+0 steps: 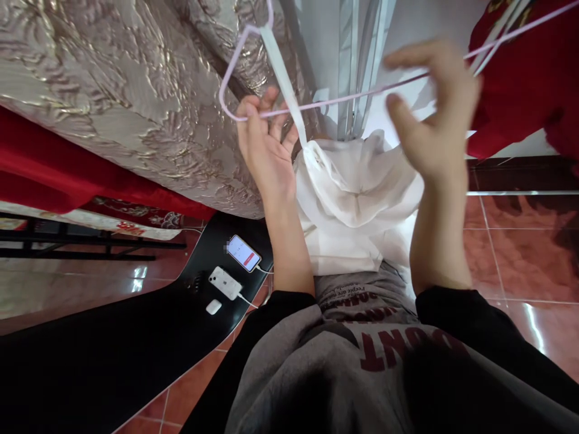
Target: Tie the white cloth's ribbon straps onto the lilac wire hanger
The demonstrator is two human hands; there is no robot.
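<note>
A pale pink clothes hanger [344, 98] stretches across the upper part of the head view. My left hand [271, 154] grips its bar near the left corner, thumb and fingers round it. Beside those fingers, a white strap [281, 71] loops over the hanger and runs down to a sheer white garment [357, 208]. The garment hangs in folds between my forearms, in front of my shirt. At the bar's right part, my right hand [438, 108] is slightly blurred, thumb and fingers spread apart, holding nothing that I can see.
Embossed shiny fabric [136, 90] hangs at the left, with red cloth [67, 169] below it. A black bench [113, 349] carries two phones [244, 253] on cables and a small white case [213, 307]. More red fabric [520, 78] hangs at right above the tiled floor [534, 253].
</note>
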